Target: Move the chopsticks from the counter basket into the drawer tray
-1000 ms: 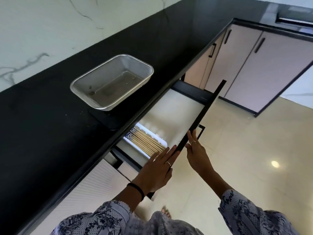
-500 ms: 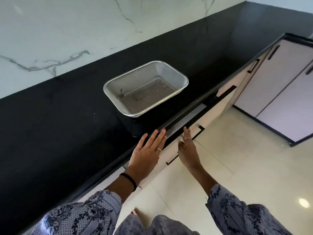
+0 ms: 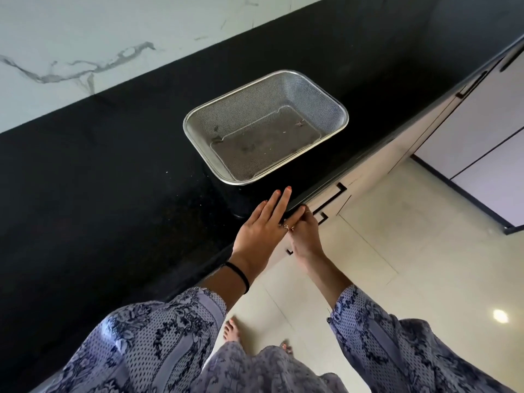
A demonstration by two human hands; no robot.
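Shut now, where a second ago stood wide open with the white tray and its chopsticks showing: drawer flush under the tabletop edge, contents no longer visible. Also shifted: both hands up from the drawer front to the black lip.

Left hand lying flat, fingers stretched out and close together, resting on the tabletop rim just before the basket, holding nothing. Right hand just beside and touching it, below the edge against the drawer front; fingertips tucked under the lip, so grip there impossible to read, whether curled or merely pressed.

Mesh basket sitting upright on the tabletop, bare inside apart from a few specks on its bottom. No chopsticks anywhere in sight now; presumably shut away in the drawer tray, though hidden at present.

Judging by the bare basket and closed front: transfer done, drawer pushed home, nothing obvious left but to lift the hands away.
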